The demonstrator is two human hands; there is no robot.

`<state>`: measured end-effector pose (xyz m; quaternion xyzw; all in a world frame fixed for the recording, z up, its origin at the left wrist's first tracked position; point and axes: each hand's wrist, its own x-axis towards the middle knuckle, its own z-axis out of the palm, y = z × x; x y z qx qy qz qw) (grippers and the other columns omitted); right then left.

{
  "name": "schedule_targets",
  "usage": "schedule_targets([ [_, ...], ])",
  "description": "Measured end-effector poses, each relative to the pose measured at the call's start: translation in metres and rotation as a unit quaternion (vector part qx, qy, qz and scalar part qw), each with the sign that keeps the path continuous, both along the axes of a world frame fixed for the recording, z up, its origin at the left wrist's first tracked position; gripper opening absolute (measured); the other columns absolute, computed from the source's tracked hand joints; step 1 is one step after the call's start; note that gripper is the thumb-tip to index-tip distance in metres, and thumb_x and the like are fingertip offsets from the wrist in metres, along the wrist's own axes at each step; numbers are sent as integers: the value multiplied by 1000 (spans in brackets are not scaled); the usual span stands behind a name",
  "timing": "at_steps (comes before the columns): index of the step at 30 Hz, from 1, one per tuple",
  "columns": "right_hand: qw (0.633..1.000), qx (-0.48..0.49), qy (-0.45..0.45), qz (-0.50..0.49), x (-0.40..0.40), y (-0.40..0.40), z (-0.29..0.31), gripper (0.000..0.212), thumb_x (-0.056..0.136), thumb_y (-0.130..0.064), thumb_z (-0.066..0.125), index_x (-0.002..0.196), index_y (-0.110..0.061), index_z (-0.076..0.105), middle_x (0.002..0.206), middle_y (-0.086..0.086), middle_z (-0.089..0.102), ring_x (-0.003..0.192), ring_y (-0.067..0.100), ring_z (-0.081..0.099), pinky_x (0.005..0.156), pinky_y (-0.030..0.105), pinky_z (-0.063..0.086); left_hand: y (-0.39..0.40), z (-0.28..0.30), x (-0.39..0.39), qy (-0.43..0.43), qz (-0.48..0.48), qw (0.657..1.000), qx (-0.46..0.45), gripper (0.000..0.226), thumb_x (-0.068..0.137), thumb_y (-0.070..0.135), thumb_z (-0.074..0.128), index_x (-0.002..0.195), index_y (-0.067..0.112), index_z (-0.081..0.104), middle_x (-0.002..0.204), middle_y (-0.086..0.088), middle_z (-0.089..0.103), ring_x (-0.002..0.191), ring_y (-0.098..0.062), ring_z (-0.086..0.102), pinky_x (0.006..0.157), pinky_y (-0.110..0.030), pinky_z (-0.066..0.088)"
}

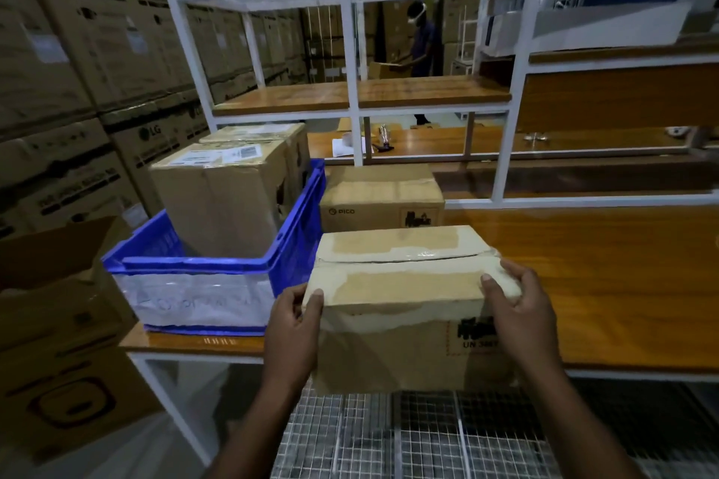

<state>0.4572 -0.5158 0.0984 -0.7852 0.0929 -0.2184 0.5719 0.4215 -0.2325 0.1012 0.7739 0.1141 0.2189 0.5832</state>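
Note:
A taped brown cardboard box (400, 284) is at the front edge of the wooden worktable (607, 284), its near part over the edge. My left hand (293, 327) grips its near left corner, thumb on top. My right hand (519, 307) grips its near right corner, fingers curled over the top edge. A second box marked PICO (383, 198) stands just behind it on the table.
A blue plastic crate (218, 280) at the table's left holds two tall cardboard boxes (221, 194). Stacked LG cartons (78, 51) line the left wall. A white shelf frame (350, 51) rises behind. A person (422, 39) works beyond it. A wire mesh shelf (428, 436) lies below.

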Motion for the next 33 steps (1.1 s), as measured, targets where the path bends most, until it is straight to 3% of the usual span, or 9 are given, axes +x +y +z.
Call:
schedule_targets([
  [5, 999, -38, 28, 6, 41, 3, -22, 47, 92, -42, 65, 135, -37, 46, 131, 2, 51, 102, 18, 58, 68, 37, 56, 3, -19, 52, 24, -5, 999, 39, 31, 95, 34, 64, 122, 24, 53, 121, 4, 58, 108, -16, 59, 84, -34, 51],
  [8, 995, -82, 48, 13, 66, 10, -29, 52, 92, -40, 65, 139, -33, 45, 138, 2, 48, 120, 24, 50, 89, 48, 53, 8, -25, 82, 44, -40, 994, 90, 52, 95, 38, 65, 139, 22, 43, 136, 1, 47, 107, -5, 51, 77, -19, 43],
  [10, 990, -126, 59, 10, 76, 14, -27, 50, 95, -39, 61, 141, -29, 45, 143, 1, 44, 129, 23, 41, 95, 45, 48, 5, -21, 92, 24, -36, 984, 173, 61, 97, 38, 62, 149, 20, 36, 147, -1, 41, 117, -7, 47, 87, -21, 42],
  [13, 969, -235, 74, -22, 93, 22, -17, 47, 95, -33, 58, 140, -24, 47, 145, 3, 43, 130, 22, 35, 99, 45, 42, 2, -12, 111, -61, -38, 946, 315, 69, 95, 25, 66, 155, 15, 33, 159, -5, 35, 145, -17, 34, 116, -37, 36],
  [16, 920, -390, 16, -41, 106, 38, -3, 43, 88, -25, 65, 130, -26, 56, 145, 0, 45, 133, 20, 36, 107, 47, 37, 3, 0, 133, -72, -139, 903, 401, 55, 98, 32, 60, 149, 19, 45, 158, 0, 40, 150, -12, 25, 121, -36, 30],
  [19, 909, -417, -1, 24, 113, 66, 7, 24, 86, -32, 68, 109, -31, 66, 115, -8, 64, 108, 9, 54, 89, 29, 43, 8, -1, 148, -61, -223, 858, 459, 48, 102, 48, 45, 143, 26, 53, 152, 8, 49, 147, -5, 28, 119, -26, 21],
  [23, 901, -430, -19, 48, 113, 86, 0, 11, 91, -32, 63, 99, -30, 71, 92, -13, 68, 85, 4, 56, 74, 22, 39, 8, -5, 151, -53, -213, 858, 465, 51, 102, 55, 35, 144, 30, 52, 150, 12, 49, 139, -3, 37, 116, -22, 14],
  [29, 894, -444, 31, 50, 128, 83, 7, 20, 91, -44, 60, 76, -33, 69, 71, -13, 64, 63, 0, 51, 52, 15, 29, 9, 3, 158, -20, -224, 859, 460, 47, 100, 55, 42, 135, 30, 60, 136, 12, 61, 120, -6, 54, 102, -28, 44],
  [33, 884, -459, 43, 81, 144, 82, 19, 19, 89, -45, 64, 77, -31, 71, 73, -14, 61, 66, 2, 51, 54, 19, 40, 2, 12, 164, -7, -224, 855, 468, 45, 99, 54, 46, 133, 28, 60, 132, 10, 61, 117, -7, 55, 97, -31, 49],
])
